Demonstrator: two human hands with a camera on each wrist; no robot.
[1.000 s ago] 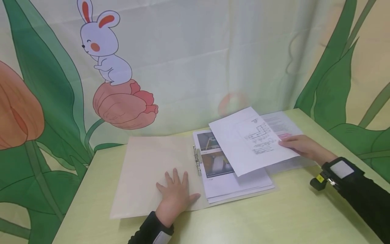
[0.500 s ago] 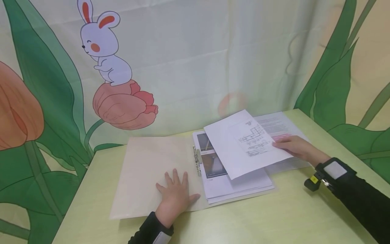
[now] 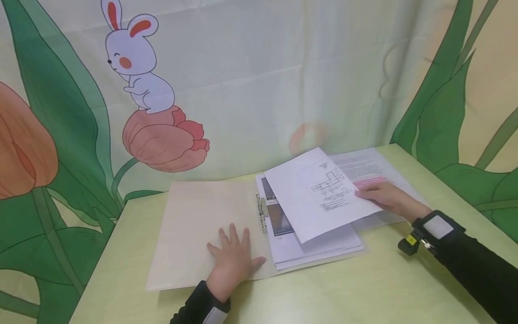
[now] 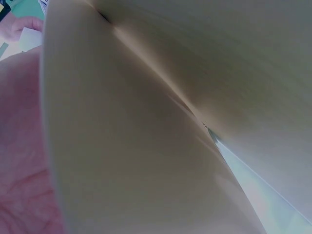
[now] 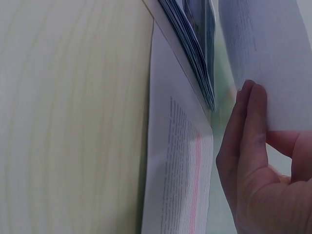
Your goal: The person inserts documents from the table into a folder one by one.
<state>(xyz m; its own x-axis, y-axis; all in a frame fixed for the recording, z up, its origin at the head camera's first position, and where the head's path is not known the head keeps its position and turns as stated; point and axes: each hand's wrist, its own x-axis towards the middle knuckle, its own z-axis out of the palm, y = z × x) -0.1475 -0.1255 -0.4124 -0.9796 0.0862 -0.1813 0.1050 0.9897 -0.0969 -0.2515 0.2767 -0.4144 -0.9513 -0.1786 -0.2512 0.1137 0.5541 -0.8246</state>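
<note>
A beige folder (image 3: 198, 211) lies opened flat on the table, a metal clip (image 3: 262, 212) at its spine. On its right half rests a stack of printed sheets (image 3: 323, 249), the top one with photos. My left hand (image 3: 230, 258) rests on the folder's left cover, fingers spread. My right hand (image 3: 386, 198) pinches the right edge of a loose paper sheet (image 3: 299, 193) with a line drawing, tilted above the stack. In the right wrist view the fingers (image 5: 253, 117) lie against this sheet's underside. Part of the stack's photos is hidden beneath it.
Printed pages (image 3: 364, 164) with pink-marked lines lie on the table right of the folder, partly under the held sheet and right hand. A curtain (image 3: 251, 90) with a rabbit and tulips stands behind the pale wooden table (image 3: 323, 292).
My right hand has moved left with the pinched sheet, which covers more of the photos on the stack. The left hand has stayed in place on the folder.
</note>
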